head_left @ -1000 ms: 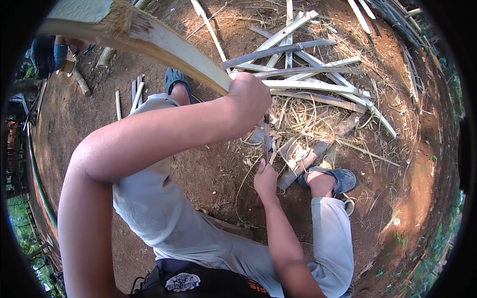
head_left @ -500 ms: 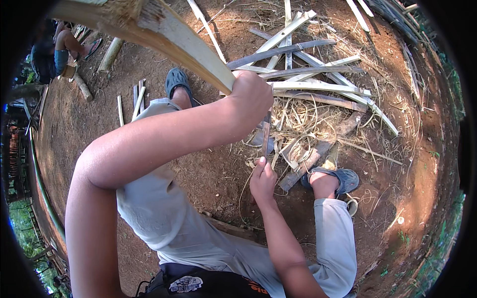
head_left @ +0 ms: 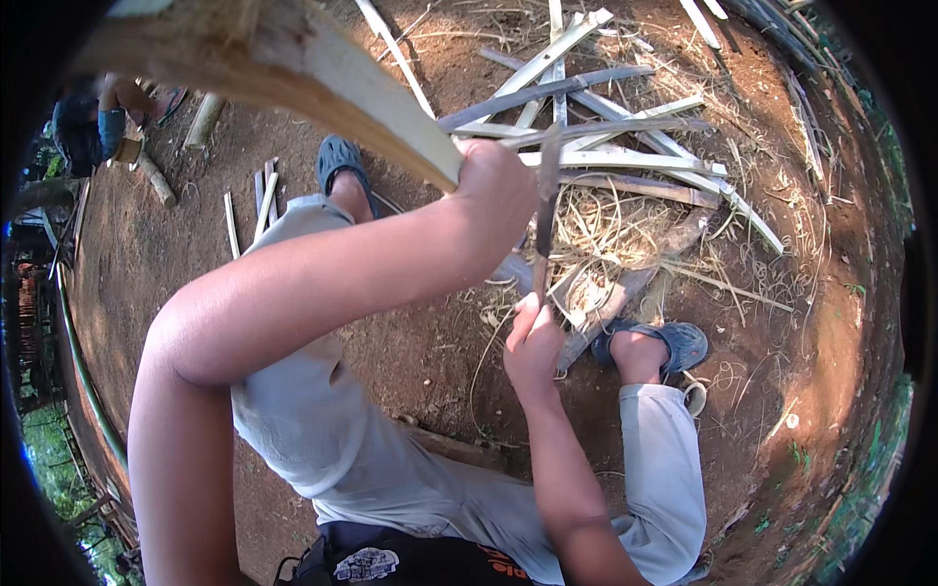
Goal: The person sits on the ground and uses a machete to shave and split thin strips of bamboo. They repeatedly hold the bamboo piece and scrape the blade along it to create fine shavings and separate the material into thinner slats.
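Observation:
My left hand (head_left: pixel 496 205) is closed around the end of a thick split bamboo piece (head_left: pixel 376 112), pale on its cut face, which slants up and left toward the camera. The fingers of that hand are partly hidden by its back. Low and a little to the right, my right hand (head_left: pixel 534 352) grips a knife (head_left: pixel 547 210) by its handle. The blade points upward, just right of my left hand, and is slightly blurred. Whether it touches the bamboo cannot be made out. Under the knife lies a heap of thin curled shavings (head_left: pixel 611 230).
Several split bamboo strips (head_left: pixel 630 161) lie crossed beyond my hands. A flat wooden piece (head_left: pixel 635 278) lies between them and my right shoe (head_left: pixel 674 347). My left shoe (head_left: pixel 342 168) rests on the brown soil. Another person (head_left: pixel 88 127) sits at far left near short logs (head_left: pixel 203 119).
My right hand has moved slightly right and down, and the knife's blade has swung into view right of my left hand. My left hand still holds the bamboo in nearly the same place.

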Demonstrator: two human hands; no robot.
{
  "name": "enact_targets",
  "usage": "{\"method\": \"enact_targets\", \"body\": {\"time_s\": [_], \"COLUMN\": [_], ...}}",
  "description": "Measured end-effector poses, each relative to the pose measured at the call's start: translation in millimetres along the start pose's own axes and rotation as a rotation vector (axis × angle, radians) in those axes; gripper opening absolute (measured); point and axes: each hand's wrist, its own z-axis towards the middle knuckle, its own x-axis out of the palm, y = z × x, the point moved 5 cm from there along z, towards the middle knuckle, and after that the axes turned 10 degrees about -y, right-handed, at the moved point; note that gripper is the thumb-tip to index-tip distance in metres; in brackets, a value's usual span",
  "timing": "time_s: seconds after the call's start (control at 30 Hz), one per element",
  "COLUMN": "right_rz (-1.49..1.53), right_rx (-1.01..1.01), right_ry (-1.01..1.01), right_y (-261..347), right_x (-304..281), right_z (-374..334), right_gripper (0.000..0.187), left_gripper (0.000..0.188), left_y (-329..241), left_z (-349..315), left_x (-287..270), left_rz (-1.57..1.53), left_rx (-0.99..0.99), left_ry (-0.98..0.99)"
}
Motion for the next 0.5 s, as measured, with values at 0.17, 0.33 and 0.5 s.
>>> {"method": "enact_targets", "body": {"time_s": [0.17, 0.33, 0.5], "right_rz": [-0.363, -0.317, 0.020], "right_rx": [0.348, 0.287, 0.016], "right_ry": [0.319, 0.311, 0.000], "right_y": [-29, -33, -14], "right_x": [28, 23, 9], "right_z": [-18, -14, -7], "right_gripper": [0.038, 0.043, 0.028], "left_gripper": [0.003, 0.005, 0.003], "left_y": [-3, 11, 4], "left_z": [-5, -5, -2], "left_x": [-1, -4, 1], "left_rz": [-0.018, -0.050, -0.074], "left_rx": [-0.002, -0.013, 0.072], "left_ry": [0.051, -0.048, 0.006]}}
